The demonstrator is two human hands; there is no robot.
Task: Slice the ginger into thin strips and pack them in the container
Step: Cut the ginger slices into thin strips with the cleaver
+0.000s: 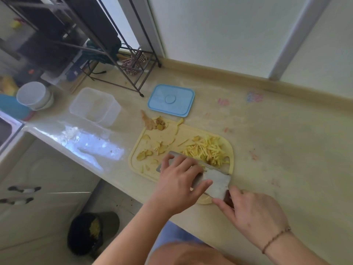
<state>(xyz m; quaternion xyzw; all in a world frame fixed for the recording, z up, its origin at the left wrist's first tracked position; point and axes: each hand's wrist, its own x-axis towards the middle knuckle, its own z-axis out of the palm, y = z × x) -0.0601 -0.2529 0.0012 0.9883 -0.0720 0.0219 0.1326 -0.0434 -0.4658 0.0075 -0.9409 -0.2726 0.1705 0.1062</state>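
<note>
Your right hand (254, 215) grips the dark handle of the cleaver (214, 180), fingers curled round it at the near right corner of the cutting board (181, 134). The blade lies across the near edge of the board, its flat side turned up toward you. Your left hand (179, 180) lies on top of the blade with the fingers bent and spread over the steel and the thumb pressed against the flat side; whatever sits under the fingers is hidden, so you cannot tell whether they pinch any ginger.

The pile of ginger strips (208, 150) lies on the far right part of the board, just beyond the blade. Loose ginger slices (145, 154) and peelings are scattered over the left half, and a knobbly ginger piece (149, 122) sits at the far left corner, partly off the board.

The clear container (95, 106) stands open on the counter (286, 150), left of and beyond the board, with no strips visible inside. Its blue lid (171, 100) lies flat on the counter just beyond the board, apart from the container. A white bowl (34, 95) stands farther left. A dark bin (91, 234) stands on the floor below the counter edge.
</note>
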